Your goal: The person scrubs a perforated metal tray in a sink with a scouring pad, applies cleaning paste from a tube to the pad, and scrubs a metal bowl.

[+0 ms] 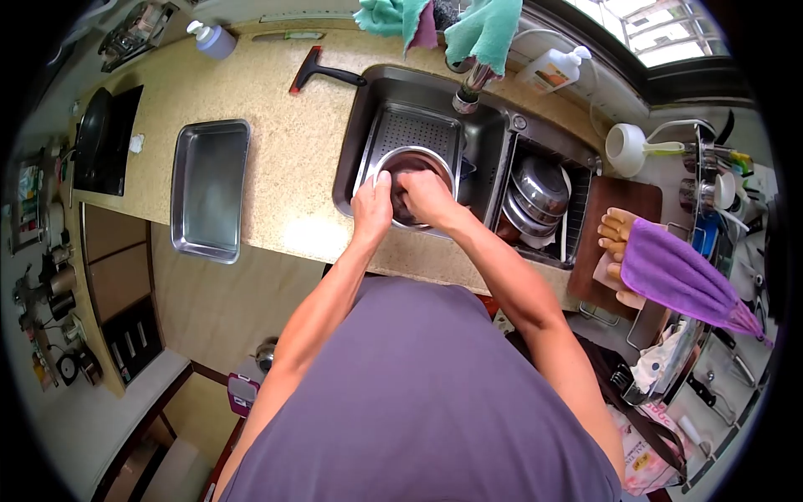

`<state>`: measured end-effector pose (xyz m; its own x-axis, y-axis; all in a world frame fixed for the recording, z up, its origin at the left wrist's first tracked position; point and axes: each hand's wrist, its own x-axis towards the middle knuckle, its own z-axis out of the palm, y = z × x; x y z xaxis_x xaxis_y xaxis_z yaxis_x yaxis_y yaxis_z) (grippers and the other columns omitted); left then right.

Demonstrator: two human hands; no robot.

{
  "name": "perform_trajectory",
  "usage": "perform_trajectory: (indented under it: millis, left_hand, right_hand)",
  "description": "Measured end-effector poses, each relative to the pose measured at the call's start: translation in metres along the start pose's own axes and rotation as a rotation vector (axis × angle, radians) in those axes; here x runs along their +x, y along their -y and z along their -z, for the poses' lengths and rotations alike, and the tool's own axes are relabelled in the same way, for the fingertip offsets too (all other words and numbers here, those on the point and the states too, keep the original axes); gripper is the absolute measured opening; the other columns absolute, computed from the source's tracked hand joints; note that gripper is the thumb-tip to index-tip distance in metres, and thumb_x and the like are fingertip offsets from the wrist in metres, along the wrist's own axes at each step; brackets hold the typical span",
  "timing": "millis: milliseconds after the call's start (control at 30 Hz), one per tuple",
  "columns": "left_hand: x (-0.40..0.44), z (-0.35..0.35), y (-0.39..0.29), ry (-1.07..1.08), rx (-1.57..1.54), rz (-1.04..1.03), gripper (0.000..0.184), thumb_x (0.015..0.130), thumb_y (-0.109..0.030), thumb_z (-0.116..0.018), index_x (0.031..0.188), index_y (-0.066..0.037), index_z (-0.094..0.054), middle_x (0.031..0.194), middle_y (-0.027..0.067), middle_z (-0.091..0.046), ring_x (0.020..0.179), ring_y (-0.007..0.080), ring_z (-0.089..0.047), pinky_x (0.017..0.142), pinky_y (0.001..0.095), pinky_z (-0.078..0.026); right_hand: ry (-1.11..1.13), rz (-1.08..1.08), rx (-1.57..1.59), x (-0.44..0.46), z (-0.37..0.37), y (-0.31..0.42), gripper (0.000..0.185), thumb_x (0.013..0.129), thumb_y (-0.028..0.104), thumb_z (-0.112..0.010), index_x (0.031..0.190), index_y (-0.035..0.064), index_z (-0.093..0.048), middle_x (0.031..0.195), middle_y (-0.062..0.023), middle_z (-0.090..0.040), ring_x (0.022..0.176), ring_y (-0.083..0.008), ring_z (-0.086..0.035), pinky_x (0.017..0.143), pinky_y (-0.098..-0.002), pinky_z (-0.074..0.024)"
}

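A round metal bowl (416, 151) stands in the sink (351, 180), over the near part of a perforated metal tray (414, 125). My left hand (373, 206) grips the bowl's left rim, thumb on the inside and fingers around the outer wall. Down inside the bowl is my right hand (425, 197), its fingers curled at a dark mass that I cannot make out. The hand hides most of what lies in there. Behind the bowl, the faucet (465, 100) has green cloths (481, 38) hung over it.
A rectangular metal pan (209, 192) and a black-handled squeegee (328, 74) lie on the counter at left. Right of the bowl, a rack holds metal pots (539, 188). Further right are a wooden board (615, 201), a purple towel (677, 268) and a white ladle (627, 149).
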<state>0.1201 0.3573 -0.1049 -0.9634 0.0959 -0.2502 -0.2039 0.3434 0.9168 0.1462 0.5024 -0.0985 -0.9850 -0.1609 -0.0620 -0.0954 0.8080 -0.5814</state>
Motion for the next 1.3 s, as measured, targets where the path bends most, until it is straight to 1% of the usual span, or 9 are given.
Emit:
perform_trajectory:
  millis: [67, 200, 467, 700, 867, 1000, 1100, 1267, 1300]
  left_hand:
    - [-0.012, 0.004, -0.004, 0.115, 0.104, -0.024, 0.051, 0.102, -0.043, -0.046, 0.099, 0.003, -0.067, 0.079, 0.0209, -0.067, 0.076, 0.0336, -0.064, 0.073, 0.0457, -0.048]
    - [0.002, 0.001, 0.014, -0.027, -0.141, 0.061, 0.049, 0.103, -0.041, -0.048, 0.105, 0.003, -0.069, 0.088, 0.0207, -0.07, 0.082, 0.0272, -0.067, 0.076, 0.0421, -0.05]
    - [-0.001, 0.006, -0.002, 0.025, 0.064, 0.009, 0.052, 0.102, -0.045, -0.047, 0.101, 0.002, -0.068, 0.088, 0.0226, -0.069, 0.082, 0.0384, -0.065, 0.076, 0.0462, -0.048]
    - [-0.002, 0.002, 0.011, -0.003, -0.021, 0.034, 0.054, 0.102, -0.045, -0.047, 0.096, 0.005, -0.066, 0.077, 0.0208, -0.065, 0.073, 0.0325, -0.061, 0.072, 0.046, -0.046]
    - [0.001, 0.001, 0.0, 0.064, 0.014, 0.071, 0.053, 0.103, -0.044, -0.045, 0.097, 0.004, -0.066, 0.078, 0.0212, -0.066, 0.074, 0.0321, -0.061, 0.072, 0.0453, -0.047]
    - [0.008, 0.001, 0.003, 0.021, -0.054, 0.03, 0.053, 0.103, -0.044, -0.045, 0.098, 0.004, -0.067, 0.081, 0.0221, -0.068, 0.076, 0.0312, -0.065, 0.073, 0.0451, -0.048]
    - [0.002, 0.001, 0.006, 0.025, 0.042, -0.012, 0.053, 0.103, -0.044, -0.046, 0.097, 0.004, -0.067, 0.081, 0.0215, -0.068, 0.077, 0.0296, -0.064, 0.074, 0.0446, -0.048]
    - [0.001, -0.004, 0.016, 0.107, -0.095, 0.098, 0.051, 0.103, -0.042, -0.047, 0.096, 0.005, -0.066, 0.082, 0.0194, -0.067, 0.078, 0.0277, -0.062, 0.074, 0.0431, -0.047]
    - [-0.001, -0.004, 0.008, 0.076, -0.075, 0.049, 0.05, 0.103, -0.042, -0.048, 0.095, 0.005, -0.066, 0.081, 0.0185, -0.067, 0.076, 0.0267, -0.061, 0.073, 0.0425, -0.047]
  right_hand:
    - [-0.146, -0.121, -0.082, 0.011, 0.006, -0.007, 0.01, 0.08, 0.007, -0.06, 0.076, 0.0001, -0.067, 0.086, -0.0225, -0.069, 0.082, -0.0368, -0.07, 0.075, -0.0467, -0.0562]
    - [-0.065, 0.079, -0.16, -0.002, 0.017, -0.001, 0.011, 0.08, 0.008, -0.06, 0.078, 0.0024, -0.07, 0.088, -0.0181, -0.067, 0.086, -0.0349, -0.068, 0.076, -0.044, -0.057]
    - [-0.07, 0.11, -0.362, -0.009, 0.02, 0.002, 0.017, 0.081, 0.014, -0.06, 0.091, 0.0093, -0.073, 0.094, -0.0089, -0.065, 0.094, -0.0286, -0.061, 0.08, -0.0427, -0.051]
    - [0.11, -0.012, -0.2, -0.019, 0.009, 0.014, 0.016, 0.083, 0.012, -0.059, 0.089, 0.0036, -0.071, 0.097, -0.0125, -0.064, 0.095, -0.0317, -0.061, 0.083, -0.0448, -0.0509]
    - [-0.119, 0.081, -0.211, -0.02, 0.013, 0.001, 0.012, 0.081, 0.014, -0.063, 0.086, 0.0041, -0.069, 0.094, -0.0101, -0.065, 0.096, -0.0303, -0.059, 0.085, -0.0444, -0.0491]
    - [0.042, 0.156, 0.028, -0.028, 0.02, 0.014, 0.019, 0.085, 0.011, -0.063, 0.1, -0.001, -0.066, 0.111, -0.0204, -0.069, 0.117, -0.0367, -0.058, 0.108, -0.0448, -0.0422]
    - [0.261, 0.04, -0.173, -0.015, 0.033, 0.014, 0.025, 0.089, 0.012, -0.06, 0.109, -0.0017, -0.065, 0.116, -0.0193, -0.067, 0.12, -0.0377, -0.056, 0.106, -0.0452, -0.0435]
    - [-0.165, 0.091, -0.104, -0.022, 0.001, -0.005, 0.019, 0.082, 0.009, -0.061, 0.098, 0.0008, -0.066, 0.109, -0.0171, -0.068, 0.106, -0.0342, -0.061, 0.098, -0.0434, -0.0476]
    - [0.061, 0.11, -0.141, -0.019, 0.012, 0.004, 0.02, 0.083, 0.007, -0.058, 0.099, -0.0007, -0.066, 0.112, -0.0168, -0.068, 0.11, -0.0353, -0.06, 0.097, -0.0448, -0.0481]
